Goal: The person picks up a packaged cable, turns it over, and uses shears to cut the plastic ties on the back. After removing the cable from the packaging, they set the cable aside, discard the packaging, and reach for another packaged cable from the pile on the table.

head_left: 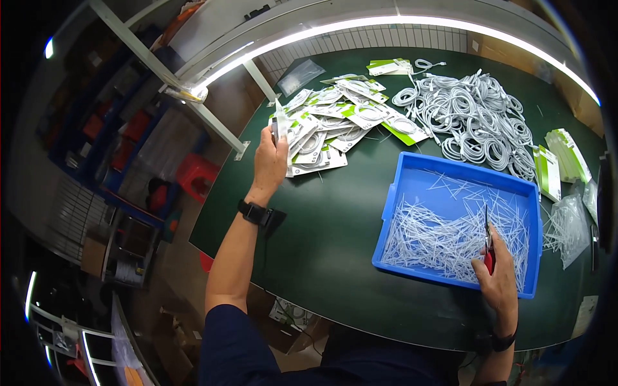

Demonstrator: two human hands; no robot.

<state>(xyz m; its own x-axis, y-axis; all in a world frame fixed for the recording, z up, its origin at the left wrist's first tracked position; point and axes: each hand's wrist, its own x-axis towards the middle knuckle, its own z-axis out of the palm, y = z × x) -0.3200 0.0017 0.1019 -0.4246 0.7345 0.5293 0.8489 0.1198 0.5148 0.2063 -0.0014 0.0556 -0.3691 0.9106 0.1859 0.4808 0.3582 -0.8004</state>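
Observation:
My left hand [270, 161] is raised at the left edge of a heap of carded cables [328, 119]. Its fingers are closed round a carded cable [279, 119], seen almost edge-on. On the right, my right hand [499, 273] grips red-handled scissors [489, 257] with the dark, narrow blades pointing away from me. They are over a blue tray [386, 254] strewn with thin white cable ties [431, 235]. Whether the blades are parted is too small to tell.
Coiled grey-white cables [473, 116] are piled behind the tray. Green-and-white cards [566, 157] and a clear bag [570, 231] lie at the right. A plastic bag [301, 76] lies far left on the green table [315, 238]. A metal post [212, 122] rises at the left edge.

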